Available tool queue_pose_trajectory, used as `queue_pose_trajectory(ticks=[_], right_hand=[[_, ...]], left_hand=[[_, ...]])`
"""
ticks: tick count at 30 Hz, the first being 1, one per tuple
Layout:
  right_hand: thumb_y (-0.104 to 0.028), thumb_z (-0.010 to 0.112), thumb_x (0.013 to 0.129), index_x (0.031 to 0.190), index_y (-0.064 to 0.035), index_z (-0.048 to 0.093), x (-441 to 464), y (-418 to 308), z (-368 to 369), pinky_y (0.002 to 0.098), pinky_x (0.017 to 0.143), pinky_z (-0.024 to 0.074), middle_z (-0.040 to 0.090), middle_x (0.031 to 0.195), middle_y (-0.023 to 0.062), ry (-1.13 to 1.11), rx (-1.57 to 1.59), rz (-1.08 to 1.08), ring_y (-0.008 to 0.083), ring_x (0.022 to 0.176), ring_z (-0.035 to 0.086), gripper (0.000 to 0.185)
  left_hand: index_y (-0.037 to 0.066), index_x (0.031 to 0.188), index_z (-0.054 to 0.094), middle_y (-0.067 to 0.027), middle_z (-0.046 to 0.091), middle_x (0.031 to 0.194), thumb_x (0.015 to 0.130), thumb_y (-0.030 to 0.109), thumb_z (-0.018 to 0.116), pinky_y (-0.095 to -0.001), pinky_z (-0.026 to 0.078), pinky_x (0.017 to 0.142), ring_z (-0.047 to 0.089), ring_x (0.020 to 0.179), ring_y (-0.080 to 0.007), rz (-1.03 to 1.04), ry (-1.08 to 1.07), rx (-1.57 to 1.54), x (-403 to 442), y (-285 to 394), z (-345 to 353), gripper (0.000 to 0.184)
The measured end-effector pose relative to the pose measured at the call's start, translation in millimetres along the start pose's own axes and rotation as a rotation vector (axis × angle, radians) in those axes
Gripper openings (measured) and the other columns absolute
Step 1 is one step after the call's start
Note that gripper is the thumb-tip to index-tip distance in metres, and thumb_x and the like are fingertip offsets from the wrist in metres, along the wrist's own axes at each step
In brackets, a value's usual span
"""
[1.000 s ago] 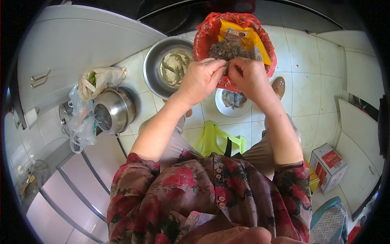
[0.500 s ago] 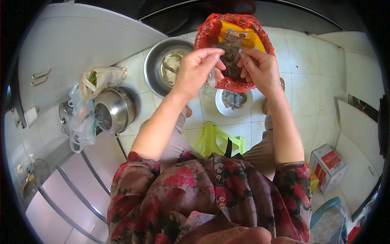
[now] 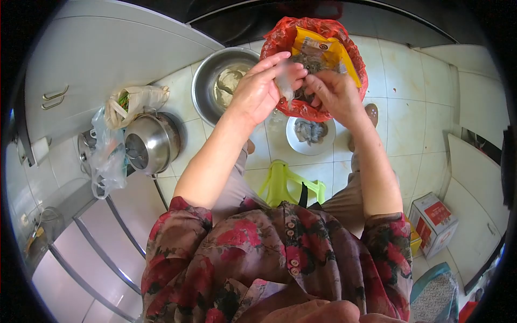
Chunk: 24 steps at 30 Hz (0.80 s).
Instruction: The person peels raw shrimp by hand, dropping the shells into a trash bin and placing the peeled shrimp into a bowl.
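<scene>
My left hand [image 3: 258, 89] is turned partly palm up over the left rim of a bin lined with a red plastic bag [image 3: 360, 59]. A pale, greyish shrimp [image 3: 286, 89] lies against its fingers, blurred at its upper part. Close beside it, my right hand [image 3: 338, 94] has thumb and fingertips pinched together; what they hold is too small to make out. Inside the bin are dark shrimp scraps [image 3: 311, 62] and a yellow wrapper [image 3: 344, 58]. Below the hands, a white plate [image 3: 293, 144] carries grey peeled shrimp [image 3: 309, 131].
Left of the bin stands a steel basin [image 3: 200, 91] with a few shrimp in water. A steel pot [image 3: 161, 142] and plastic bags [image 3: 110, 175] are farther left. A green stool [image 3: 277, 180] stands between the legs; a carton [image 3: 433, 220] is at right.
My hands have come closer together, the right moving left and slightly down. My left hand has turned its palm more upward, and the shrimp now shows clearly against its fingers.
</scene>
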State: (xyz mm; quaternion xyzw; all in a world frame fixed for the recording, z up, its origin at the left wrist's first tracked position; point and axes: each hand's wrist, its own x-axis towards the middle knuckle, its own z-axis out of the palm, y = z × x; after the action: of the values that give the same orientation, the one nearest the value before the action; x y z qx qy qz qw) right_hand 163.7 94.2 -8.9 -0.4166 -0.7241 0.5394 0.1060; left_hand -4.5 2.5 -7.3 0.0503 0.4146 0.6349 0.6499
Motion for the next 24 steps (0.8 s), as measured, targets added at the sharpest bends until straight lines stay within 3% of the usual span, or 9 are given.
queue_pose_trajectory(ticks=[3, 8, 12, 14, 15, 17, 20, 23, 24], right_hand=[[-0.023, 0.062, 0.093, 0.091, 0.0072, 0.066, -6.5, 2.2, 12.5, 0.0259, 0.057, 0.0492, 0.065, 0.076, 0.0050, -0.197, 0.330, -0.068, 0.0086, 0.065, 0.059, 0.031], [-0.019, 0.064, 0.091, 0.096, 0.0061, 0.065, -16.0, 2.2, 15.5, 0.0227, 0.058, 0.0486, 0.065, 0.078, 0.0033, -0.195, 0.513, -0.041, 0.0070, 0.066, 0.058, 0.025], [-0.014, 0.066, 0.089, 0.099, 0.0062, 0.064, -15.3, 1.9, 8.9, 0.0208, 0.060, 0.0487, 0.066, 0.081, 0.0034, -0.133, 0.504, -0.066, 0.0061, 0.070, 0.058, 0.023], [-0.013, 0.067, 0.089, 0.100, 0.0064, 0.064, -14.8, -0.5, 7.0, 0.0212, 0.061, 0.0493, 0.066, 0.082, 0.0038, -0.143, 0.537, -0.039, 0.0066, 0.071, 0.058, 0.023], [-0.013, 0.067, 0.089, 0.101, 0.0067, 0.064, -15.5, -2.8, 6.7, 0.0218, 0.062, 0.0500, 0.066, 0.082, 0.0042, -0.126, 0.553, -0.038, 0.0070, 0.072, 0.059, 0.023], [-0.012, 0.067, 0.089, 0.102, 0.0070, 0.064, -17.3, -6.2, 6.8, 0.0225, 0.063, 0.0506, 0.067, 0.083, 0.0046, -0.109, 0.570, -0.035, 0.0074, 0.072, 0.059, 0.023], [-0.011, 0.067, 0.088, 0.105, 0.0064, 0.064, -18.0, -10.6, 5.8, 0.0239, 0.064, 0.0512, 0.068, 0.084, 0.0051, -0.113, 0.493, -0.079, 0.0067, 0.073, 0.059, 0.025], [-0.011, 0.067, 0.087, 0.109, 0.0041, 0.063, -19.5, -11.8, 1.2, 0.0260, 0.064, 0.0515, 0.069, 0.083, 0.0092, -0.157, 0.266, -0.099, 0.0077, 0.073, 0.062, 0.027], [-0.010, 0.066, 0.086, 0.106, 0.0030, 0.064, -22.1, -13.0, 2.0, 0.0285, 0.063, 0.0515, 0.068, 0.081, 0.0120, -0.103, 0.170, -0.204, 0.0131, 0.070, 0.064, 0.024]], left_hand=[[-0.003, 0.132, 0.045, -0.0216, 0.056, 0.123, 0.095, 0.006, 0.048, -0.0398, 0.045, 0.099, 0.056, 0.114, -0.0298, 0.075, 0.008, -0.060, 0.4, -6.7, 3.3, 0.039], [-0.001, 0.132, 0.046, -0.0203, 0.055, 0.128, 0.096, 0.011, 0.050, -0.0377, 0.043, 0.100, 0.055, 0.115, -0.0279, 0.127, -0.037, 0.025, -3.9, -20.9, 18.6, 0.039], [0.002, 0.128, 0.052, -0.0137, 0.059, 0.123, 0.100, 0.027, 0.046, -0.0359, 0.043, 0.097, 0.054, 0.112, -0.0211, 0.088, -0.046, 0.237, -4.2, -25.2, 22.4, 0.038], [0.003, 0.110, 0.060, -0.0084, 0.064, 0.101, 0.100, 0.034, 0.049, -0.0284, 0.049, 0.075, 0.059, 0.090, -0.0144, 0.270, 0.111, 0.711, -5.0, -23.5, 21.7, 0.034], [0.003, 0.110, 0.060, -0.0084, 0.064, 0.101, 0.100, 0.034, 0.049, -0.0284, 0.049, 0.075, 0.059, 0.090, -0.0144, 0.270, 0.111, 0.711, -4.7, -22.9, 20.0, 0.034], [0.005, 0.091, 0.060, -0.0017, 0.058, 0.075, 0.098, 0.036, 0.053, -0.0207, 0.041, 0.050, 0.051, 0.060, -0.0067, 0.182, 0.061, 0.597, -2.6, -22.6, 15.4, 0.033], [0.007, 0.083, 0.055, 0.0022, 0.050, 0.062, 0.097, 0.034, 0.054, -0.0187, 0.029, 0.039, 0.039, 0.045, -0.0026, 0.303, 0.138, 0.658, 1.8, -26.5, 17.2, 0.031], [0.007, 0.083, 0.055, 0.0018, 0.049, 0.060, 0.097, 0.035, 0.054, -0.0192, 0.029, 0.039, 0.038, 0.043, -0.0036, 0.329, 0.131, 0.661, 3.2, -25.9, 13.2, 0.032], [0.007, 0.083, 0.055, 0.0018, 0.049, 0.060, 0.097, 0.035, 0.054, -0.0192, 0.029, 0.039, 0.038, 0.043, -0.0036, 0.330, 0.133, 0.659, 1.5, -24.2, 15.6, 0.032]])
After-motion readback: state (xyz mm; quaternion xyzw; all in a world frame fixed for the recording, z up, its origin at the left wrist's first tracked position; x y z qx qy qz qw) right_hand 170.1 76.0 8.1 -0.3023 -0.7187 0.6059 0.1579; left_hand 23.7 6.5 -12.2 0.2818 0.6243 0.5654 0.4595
